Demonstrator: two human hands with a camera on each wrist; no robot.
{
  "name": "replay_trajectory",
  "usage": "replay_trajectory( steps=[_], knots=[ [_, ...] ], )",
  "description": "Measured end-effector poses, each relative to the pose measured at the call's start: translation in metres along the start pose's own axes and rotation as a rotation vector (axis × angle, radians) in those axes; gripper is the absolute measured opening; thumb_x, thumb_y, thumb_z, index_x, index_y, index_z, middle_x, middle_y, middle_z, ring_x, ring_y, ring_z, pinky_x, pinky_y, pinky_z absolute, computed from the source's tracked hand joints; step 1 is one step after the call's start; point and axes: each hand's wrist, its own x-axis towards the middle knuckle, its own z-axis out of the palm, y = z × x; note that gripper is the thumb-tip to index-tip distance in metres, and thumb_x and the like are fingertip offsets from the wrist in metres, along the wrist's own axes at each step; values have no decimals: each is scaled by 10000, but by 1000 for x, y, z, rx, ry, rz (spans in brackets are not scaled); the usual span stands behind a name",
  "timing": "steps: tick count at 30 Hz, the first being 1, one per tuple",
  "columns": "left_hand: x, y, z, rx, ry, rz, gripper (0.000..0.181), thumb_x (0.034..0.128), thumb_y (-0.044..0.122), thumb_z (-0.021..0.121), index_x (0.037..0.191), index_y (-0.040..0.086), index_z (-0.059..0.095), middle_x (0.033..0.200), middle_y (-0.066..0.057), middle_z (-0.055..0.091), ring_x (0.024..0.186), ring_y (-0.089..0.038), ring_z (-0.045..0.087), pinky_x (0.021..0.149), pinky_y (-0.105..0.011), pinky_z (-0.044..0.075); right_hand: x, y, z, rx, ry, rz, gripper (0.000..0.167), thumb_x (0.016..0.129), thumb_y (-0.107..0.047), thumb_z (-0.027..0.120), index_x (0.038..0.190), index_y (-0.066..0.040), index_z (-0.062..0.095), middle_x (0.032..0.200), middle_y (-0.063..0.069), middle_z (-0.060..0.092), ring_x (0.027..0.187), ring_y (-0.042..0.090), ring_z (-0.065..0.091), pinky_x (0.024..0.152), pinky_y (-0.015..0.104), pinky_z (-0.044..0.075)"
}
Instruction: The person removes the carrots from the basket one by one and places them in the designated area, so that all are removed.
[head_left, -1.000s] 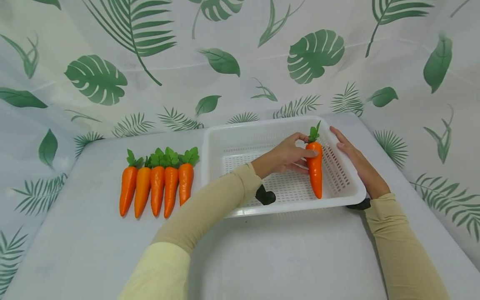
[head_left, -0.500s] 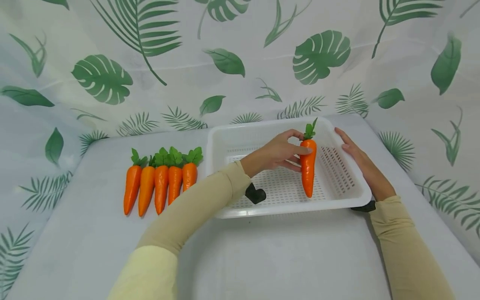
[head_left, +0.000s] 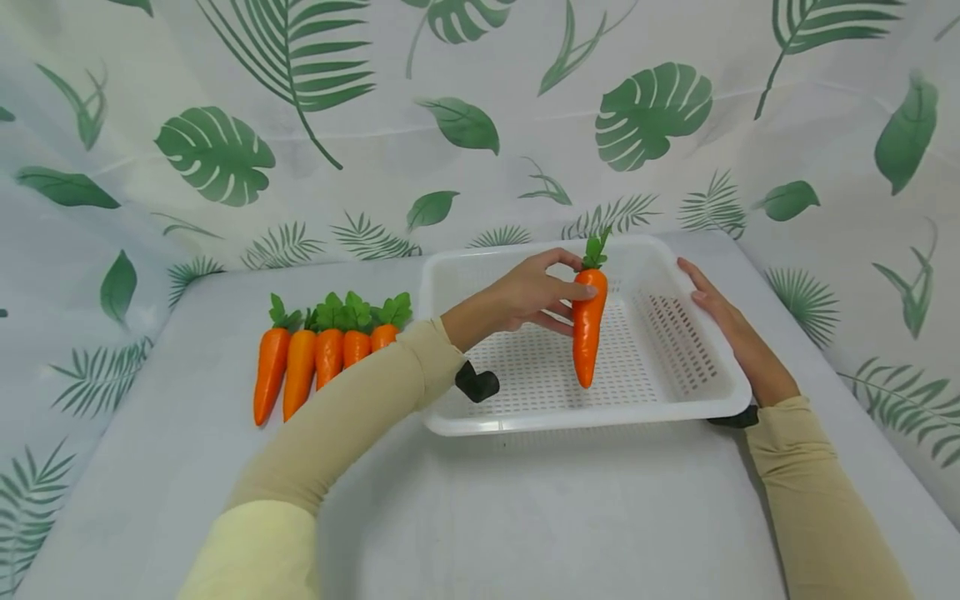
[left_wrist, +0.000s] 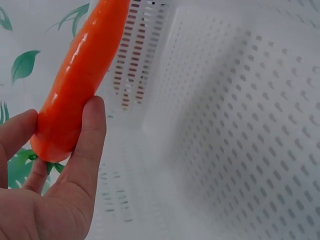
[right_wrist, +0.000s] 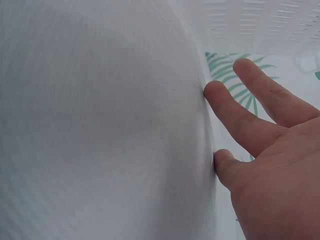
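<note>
My left hand [head_left: 525,296] pinches an orange carrot [head_left: 589,321] near its green leafy top, and the carrot hangs tip down over the white plastic basket [head_left: 585,419]. In the left wrist view, thumb and fingers press the thick end of the carrot [left_wrist: 75,90] from both sides. At the basket's right side is my right hand [head_left: 731,329], its fingers laid along the outside of the rim. The right wrist view shows this hand [right_wrist: 280,150] with fingers stretched out. Inside the basket, the perforated floor [head_left: 630,367] shows no other carrot.
Several more carrots [head_left: 300,367] lie side by side on the white-covered table [head_left: 570,517], left of the basket; my left sleeve [head_left: 352,417] hides part of them. A leaf-printed sheet [head_left: 487,192] hangs behind the table.
My left hand has moved left over the basket, carrying the carrot away from the right wall. The right hand keeps its place at the rim. The whole head view has shifted slightly.
</note>
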Motion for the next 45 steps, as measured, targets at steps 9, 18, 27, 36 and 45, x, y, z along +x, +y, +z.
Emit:
replay_trajectory(
  steps=[9, 18, 27, 36, 45],
  knots=[
    [-22, 4, -26, 36, 45, 28, 385, 1041, 159, 728, 1380, 122, 547, 1227, -166, 687, 999, -353, 753, 832, -473, 652, 1, 0, -1, 54, -11, 12, 660, 1172, -367, 261, 1724, -265, -87, 1656, 406, 40, 1108, -65, 581, 847, 180, 573],
    [-55, 5, -60, 24, 106, 33, 403, 1039, 166, 730, 1387, 128, 530, 1279, -182, 678, 1060, -385, 732, 842, -450, 651, 5, 7, -4, 41, -25, -10, 661, 1170, -398, 280, 1731, -283, -51, 1687, 379, 61, 1125, -59, 557, 867, 168, 559],
    [-84, 11, -86, -27, 172, 65, 441, 1056, 146, 701, 1451, 139, 505, 1345, -207, 647, 1126, -408, 705, 894, -487, 635, 0, 0, 0, 30, -22, 30, 639, 1178, -377, 232, 1722, -299, -96, 1677, 402, 29, 1123, -72, 593, 864, 186, 571],
    [-107, 11, -112, -96, 226, 96, 490, 1064, 141, 685, 1501, 156, 463, 1358, -216, 604, 1081, -397, 692, 905, -518, 627, -4, 0, 3, 57, -13, 66, 650, 1172, -424, 252, 1719, -352, -92, 1719, 335, -11, 1148, -78, 563, 891, 188, 567],
    [-140, 3, -141, -69, 294, 98, 527, 1070, 178, 674, 1535, 163, 426, 1373, -193, 579, 1050, -323, 702, 906, -443, 633, -2, 5, -1, 79, -24, 12, 642, 1178, -376, 252, 1727, -309, -74, 1702, 359, 18, 1160, -75, 574, 889, 174, 559]
  ],
)
